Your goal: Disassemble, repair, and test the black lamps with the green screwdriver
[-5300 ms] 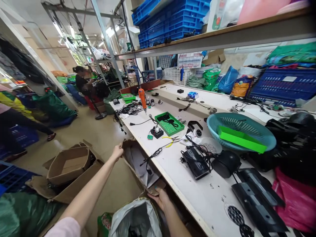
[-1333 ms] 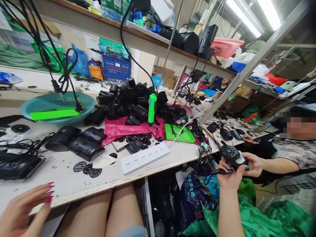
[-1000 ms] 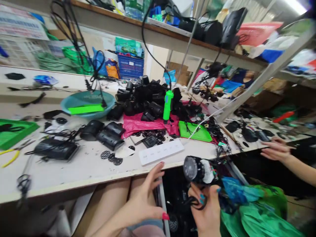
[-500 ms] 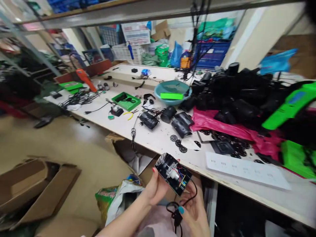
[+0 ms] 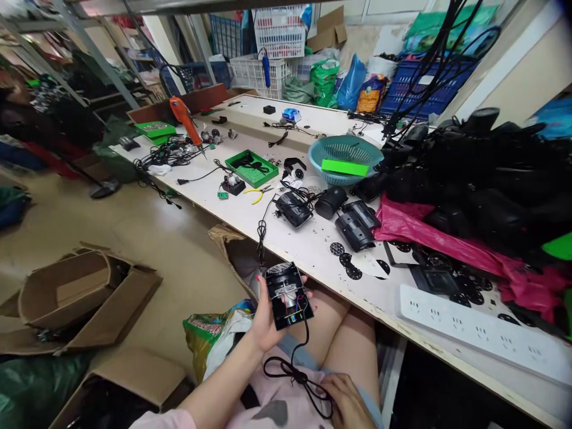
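Note:
My left hand (image 5: 264,316) grips an opened black appliance housing (image 5: 279,298) just off the table's front edge. Inside it I see a small motor, red and blue wires, a strip of circuit board and a round grille at the top. A black power cord (image 5: 297,375) runs from its lower end and lies bundled in loops over my lap. My right hand (image 5: 346,399) rests low on my lap beside those loops, its fingers loosely bent with nothing visible in them. Part of that hand is cut off by the bottom of the view.
On the white table (image 5: 250,220) are black housings (image 5: 355,226), yellow-handled pliers (image 5: 257,193), a green tray (image 5: 251,168), a teal basket (image 5: 346,152) and a white power strip (image 5: 482,333). An orange electric screwdriver (image 5: 184,119) stands farther left. Cardboard boxes (image 5: 107,322) sit on the floor.
My right hand has left the housing and cord and dropped to my lap. The housing, still in my left hand, has turned more upright. The camera view has shifted.

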The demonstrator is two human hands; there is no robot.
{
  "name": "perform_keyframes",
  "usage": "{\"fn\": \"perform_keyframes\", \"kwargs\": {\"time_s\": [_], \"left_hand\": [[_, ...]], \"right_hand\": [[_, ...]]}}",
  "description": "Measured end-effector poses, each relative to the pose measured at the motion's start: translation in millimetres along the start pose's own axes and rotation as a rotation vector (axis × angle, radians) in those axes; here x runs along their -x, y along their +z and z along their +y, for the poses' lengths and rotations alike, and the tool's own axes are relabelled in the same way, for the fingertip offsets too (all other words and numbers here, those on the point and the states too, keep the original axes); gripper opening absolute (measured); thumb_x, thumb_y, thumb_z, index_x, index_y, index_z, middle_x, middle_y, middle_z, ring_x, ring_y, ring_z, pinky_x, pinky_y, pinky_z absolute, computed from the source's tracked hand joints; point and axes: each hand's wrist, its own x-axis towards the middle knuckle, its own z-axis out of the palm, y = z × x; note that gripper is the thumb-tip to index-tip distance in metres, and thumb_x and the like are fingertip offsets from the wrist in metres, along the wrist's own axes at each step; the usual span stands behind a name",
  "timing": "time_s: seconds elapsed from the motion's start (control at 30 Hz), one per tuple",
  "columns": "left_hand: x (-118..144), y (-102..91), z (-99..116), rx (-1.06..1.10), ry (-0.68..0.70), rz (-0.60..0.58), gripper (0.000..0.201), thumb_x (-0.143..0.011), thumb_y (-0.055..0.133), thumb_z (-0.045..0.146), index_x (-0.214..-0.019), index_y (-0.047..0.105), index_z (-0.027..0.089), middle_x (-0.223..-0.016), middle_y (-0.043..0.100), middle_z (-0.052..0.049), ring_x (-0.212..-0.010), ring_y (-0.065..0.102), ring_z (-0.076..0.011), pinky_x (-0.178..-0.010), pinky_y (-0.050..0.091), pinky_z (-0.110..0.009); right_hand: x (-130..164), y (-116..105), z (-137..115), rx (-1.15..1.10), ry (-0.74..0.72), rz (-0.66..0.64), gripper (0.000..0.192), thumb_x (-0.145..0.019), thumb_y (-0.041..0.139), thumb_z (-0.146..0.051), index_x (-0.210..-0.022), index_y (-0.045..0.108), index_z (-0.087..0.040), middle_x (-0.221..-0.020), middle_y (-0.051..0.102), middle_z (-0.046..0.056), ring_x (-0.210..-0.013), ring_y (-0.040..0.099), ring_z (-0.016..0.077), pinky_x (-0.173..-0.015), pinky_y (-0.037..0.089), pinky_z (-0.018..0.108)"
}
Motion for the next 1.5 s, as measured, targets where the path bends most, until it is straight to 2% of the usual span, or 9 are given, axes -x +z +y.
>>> {"fn": "perform_keyframes", "kwargs": {"time_s": [0.13, 0.27, 0.37, 0.5, 0.6, 0.77, 1.1, 1.27, 1.5], "left_hand": [[-2.4, 0.7, 8.2, -0.068, -0.055, -0.006, 0.073, -0.094, 0.032, 0.071, -0.125, 0.065, 0.014, -0.108, 0.075, -0.015, -0.081, 0.074, -0.0297, -0.074, 0.06, -0.046], [2.6, -2.7, 12.2, -0.133, -0.142, 0.069, 0.071, -0.093, 0.039, 0.07, -0.128, 0.063, 0.012, -0.102, 0.076, -0.017, -0.074, 0.075, -0.0276, -0.069, 0.06, -0.04], [7.9, -4.3, 6.3, -0.133, -0.167, 0.158, 0.071, -0.093, 0.044, 0.068, -0.127, 0.063, 0.01, -0.098, 0.077, -0.018, -0.077, 0.075, -0.0277, -0.075, 0.06, -0.04], [10.9, 6.8, -17.9, -0.11, -0.119, 0.231, 0.068, -0.094, 0.045, 0.066, -0.122, 0.066, 0.008, -0.095, 0.077, -0.017, -0.078, 0.075, -0.0277, -0.078, 0.06, -0.041], [10.2, 21.9, -41.2, -0.072, -0.131, 0.222, 0.071, -0.092, 0.045, 0.069, -0.118, 0.069, 0.008, -0.093, 0.077, -0.017, -0.083, 0.075, -0.0288, -0.082, 0.059, -0.042], [3.7, 35.5, -66.5, -0.03, -0.12, 0.184, 0.071, -0.091, 0.044, 0.071, -0.115, 0.07, 0.01, -0.094, 0.077, -0.015, -0.087, 0.073, -0.0294, -0.088, 0.057, -0.044], [-4.0, 28.3, -65.2, 0.006, -0.052, 0.292, 0.062, -0.092, 0.047, 0.068, -0.112, 0.069, 0.013, -0.092, 0.076, -0.011, -0.085, 0.072, -0.0262, -0.089, 0.056, -0.041], [-8.8, 3.4, -72.5, 0.079, -0.03, 0.354, 0.059, -0.092, 0.051, 0.064, -0.1, 0.07, 0.01, -0.081, 0.074, -0.012, -0.07, 0.07, -0.0247, -0.085, 0.056, -0.042], [-12.9, -52.7, -89.7, 0.267, 0.029, 0.457, 0.057, -0.094, 0.051, 0.057, -0.129, 0.061, 0.013, -0.078, 0.073, -0.008, -0.076, 0.071, -0.0268, -0.085, 0.056, -0.042]], "right_hand": [[-7.3, -2.6, -5.1, 0.099, 0.01, 0.179, 0.037, -0.073, 0.05, -0.011, -0.094, 0.075, -0.029, -0.111, 0.069, 0.006, -0.102, 0.062, 0.0268, -0.091, 0.051, 0.037], [-14.7, -25.1, 3.0, 0.166, 0.002, 0.494, 0.02, -0.091, 0.054, -0.029, -0.101, 0.07, -0.026, -0.12, 0.062, 0.011, -0.109, 0.06, 0.0302, -0.094, 0.05, 0.046], [-12.9, -58.4, 5.0, 0.214, -0.005, 0.75, 0.023, -0.094, 0.056, -0.036, -0.109, 0.069, -0.025, -0.121, 0.059, 0.013, -0.116, 0.056, 0.0313, -0.099, 0.047, 0.051], [-14.1, -119.0, -8.9, 0.349, 0.033, 1.061, 0.019, -0.091, 0.064, -0.036, -0.106, 0.073, -0.028, -0.104, 0.072, 0.008, -0.12, 0.054, 0.0339, -0.11, 0.032, 0.061], [-23.3, -164.1, -18.8, 0.352, 0.031, 1.193, 0.025, -0.095, 0.056, -0.038, -0.104, 0.071, -0.021, -0.105, 0.071, 0.012, -0.103, 0.063, 0.0286, -0.1, 0.044, 0.052], [-40.8, -210.1, -13.8, 0.314, 0.06, 1.156, 0.039, -0.096, 0.05, -0.049, -0.1, 0.07, -0.016, -0.099, 0.071, 0.013, -0.089, 0.065, 0.0276, -0.084, 0.05, 0.045], [-57.3, -238.6, -7.9, 0.255, -0.007, 0.833, 0.038, -0.088, 0.055, -0.057, -0.086, 0.072, -0.023, -0.092, 0.073, 0.006, -0.09, 0.066, 0.0262, -0.086, 0.049, 0.042], [-60.8, -239.1, -0.7, 0.181, 0.023, 0.814, 0.04, -0.083, 0.059, -0.06, -0.084, 0.074, -0.023, -0.093, 0.073, 0.008, -0.088, 0.067, 0.0307, -0.083, 0.048, 0.046], [-58.4, -222.1, 6.7, 0.112, 0.049, 0.918, 0.042, -0.083, 0.059, -0.059, -0.096, 0.072, -0.021, -0.103, 0.071, 0.01, -0.098, 0.065, 0.0308, -0.094, 0.045, 0.046]]}}
